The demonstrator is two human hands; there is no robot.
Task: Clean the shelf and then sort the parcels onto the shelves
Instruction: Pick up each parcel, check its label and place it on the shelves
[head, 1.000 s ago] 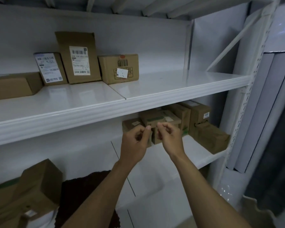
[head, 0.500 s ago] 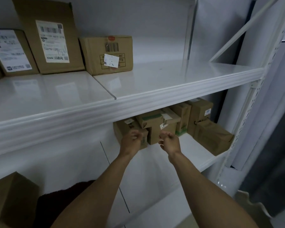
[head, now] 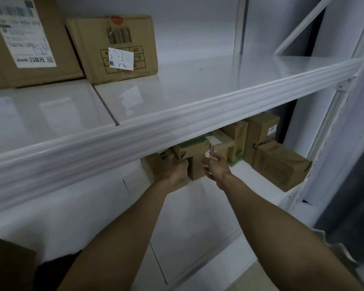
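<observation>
- My left hand (head: 172,171): reached under the upper shelf (head: 198,127), fingers curled against a small brown parcel (head: 194,164) on the lower shelf (head: 250,181); whether it truly grips, I cannot tell.
- My right hand (head: 215,166): fingertips pinched on a small white tag (head: 208,153) at that parcel's front.
- Further parcels: four to the right on the same shelf, touching.
- Upper shelf: two labelled cartons (head: 114,45) at back left.

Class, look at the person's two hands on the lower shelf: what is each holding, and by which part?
Right hand pinches a small white tag by its lower edge. Left hand rests on a brown parcel; whether it grips cannot be told.
</observation>
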